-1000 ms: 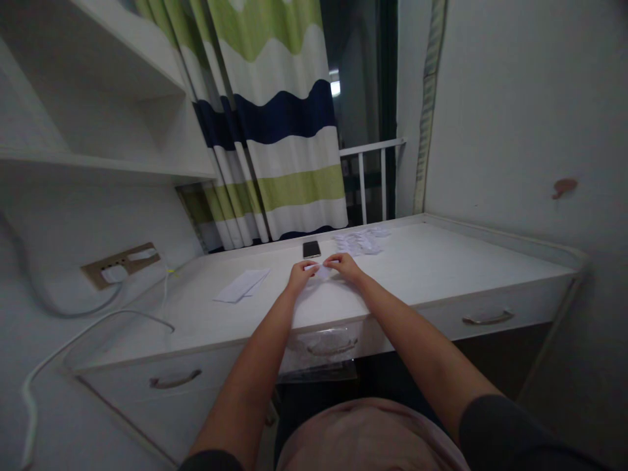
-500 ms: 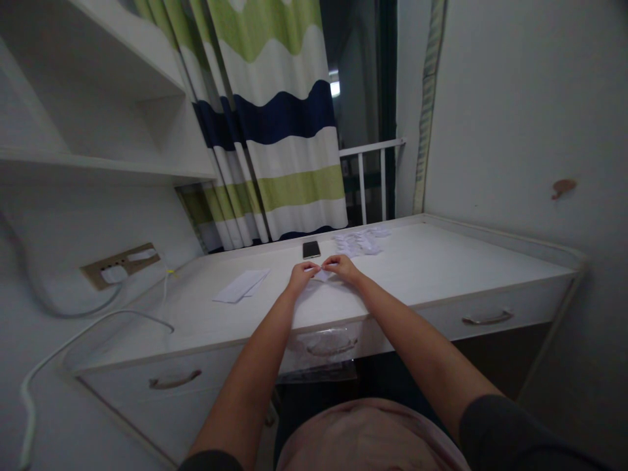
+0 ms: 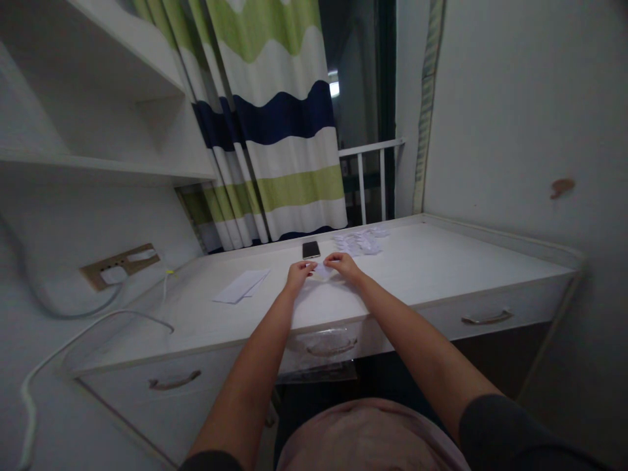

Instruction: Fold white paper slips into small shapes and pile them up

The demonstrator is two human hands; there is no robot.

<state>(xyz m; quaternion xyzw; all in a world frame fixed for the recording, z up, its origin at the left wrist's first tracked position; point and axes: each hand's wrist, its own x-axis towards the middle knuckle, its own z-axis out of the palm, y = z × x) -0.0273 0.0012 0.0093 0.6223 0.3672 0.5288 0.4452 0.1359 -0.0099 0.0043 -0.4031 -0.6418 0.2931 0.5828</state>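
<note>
A small white piece of paper (image 3: 322, 271) is stretched between my two hands, just above the desk. My left hand (image 3: 298, 275) pinches its left side with thumb and fingers. On the other side my right hand (image 3: 345, 265) grips the upper right edge the same way. Folds in the paper are too small to make out. Several white folded paper pieces (image 3: 360, 242) lie in a group behind my right hand. To the left rests a short stack of flat white paper sheets (image 3: 240, 286).
A dark phone (image 3: 311, 250) lies behind my hands on the white desk (image 3: 441, 261). A striped curtain (image 3: 294, 157) hangs at the back edge. White cables (image 3: 132, 313) run from a wall socket at the left. Drawer handles (image 3: 175, 381) stick out in front.
My hands have moved slightly apart, and more of the paper now shows between them. The phone, the sheets and the folded pieces stay where they were.
</note>
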